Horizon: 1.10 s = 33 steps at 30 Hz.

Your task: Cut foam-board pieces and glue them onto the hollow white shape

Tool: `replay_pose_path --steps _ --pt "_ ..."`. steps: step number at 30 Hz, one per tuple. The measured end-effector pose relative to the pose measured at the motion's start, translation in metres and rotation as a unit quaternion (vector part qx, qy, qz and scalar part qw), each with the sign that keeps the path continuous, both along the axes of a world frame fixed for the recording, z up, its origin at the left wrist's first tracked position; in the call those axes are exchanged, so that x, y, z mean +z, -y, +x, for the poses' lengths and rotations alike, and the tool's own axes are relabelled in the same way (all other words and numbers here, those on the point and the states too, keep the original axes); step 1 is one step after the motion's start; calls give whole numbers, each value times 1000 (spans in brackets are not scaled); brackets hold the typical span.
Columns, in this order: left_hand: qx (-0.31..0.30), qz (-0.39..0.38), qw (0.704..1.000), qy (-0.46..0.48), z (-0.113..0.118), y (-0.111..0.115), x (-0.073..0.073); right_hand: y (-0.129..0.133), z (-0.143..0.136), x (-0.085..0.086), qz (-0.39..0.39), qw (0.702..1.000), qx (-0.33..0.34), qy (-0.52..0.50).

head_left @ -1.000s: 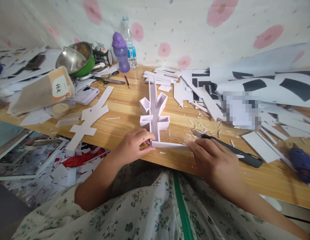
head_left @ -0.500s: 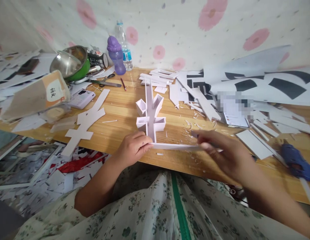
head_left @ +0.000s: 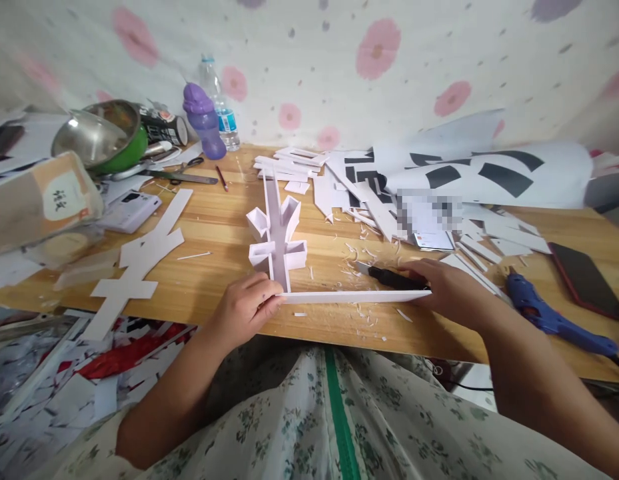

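Note:
My left hand (head_left: pixel 249 308) pinches the left end of a long white strip (head_left: pixel 354 297), right at the foot of a white walled, branching structure (head_left: pixel 279 247). The structure lies on the wooden table with its raised edges up. My right hand (head_left: pixel 446 290) is closed round a black-handled knife (head_left: pixel 392 277), whose blade points left, and it touches the strip's right end as well. The strip runs between both hands near the table's front edge. Thin white shavings lie beside the blade.
A flat white branching cutout (head_left: pixel 139 267) lies at left, near a green bowl (head_left: pixel 119 157) and a purple bottle (head_left: pixel 204 123). At right are a blue glue gun (head_left: pixel 549 317), a dark phone (head_left: pixel 589 280) and white scraps (head_left: pixel 514 233). Behind stands a rolled printed sheet (head_left: pixel 564 170).
The camera view has shifted to the right. My right hand has moved along to the strip's right end, and the knife in it now shows plainly.

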<state>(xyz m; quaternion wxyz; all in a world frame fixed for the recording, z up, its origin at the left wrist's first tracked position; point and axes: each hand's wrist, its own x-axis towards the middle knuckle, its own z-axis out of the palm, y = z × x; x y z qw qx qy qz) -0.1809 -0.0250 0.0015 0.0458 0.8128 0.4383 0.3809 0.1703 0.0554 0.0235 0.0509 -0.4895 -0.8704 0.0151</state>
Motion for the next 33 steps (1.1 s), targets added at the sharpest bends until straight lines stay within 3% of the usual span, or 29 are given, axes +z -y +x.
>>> replay_pose_path --steps 4,7,8,9,12,16,20,33 --pt "16 16 1000 -18 3 1 0 2 2 7 60 997 -50 -25" --pt "33 33 999 -26 9 2 -1 14 6 26 128 971 -128 -156" --pt "40 39 998 -26 12 2 -2 22 3 34 120 957 -142 -223" --pt "48 46 997 -26 15 2 -3 32 -1 40 58 944 -135 -295" --pt "74 66 995 -26 28 1 -6 67 -26 49 -69 893 -27 -444" --pt "109 82 990 -41 41 0 -8 99 -66 33 -199 896 70 -390" --pt "126 78 988 -46 47 0 -8 104 -87 16 -259 880 93 -387" --pt "135 79 987 -36 48 0 -10 103 -88 10 -302 870 71 -383"
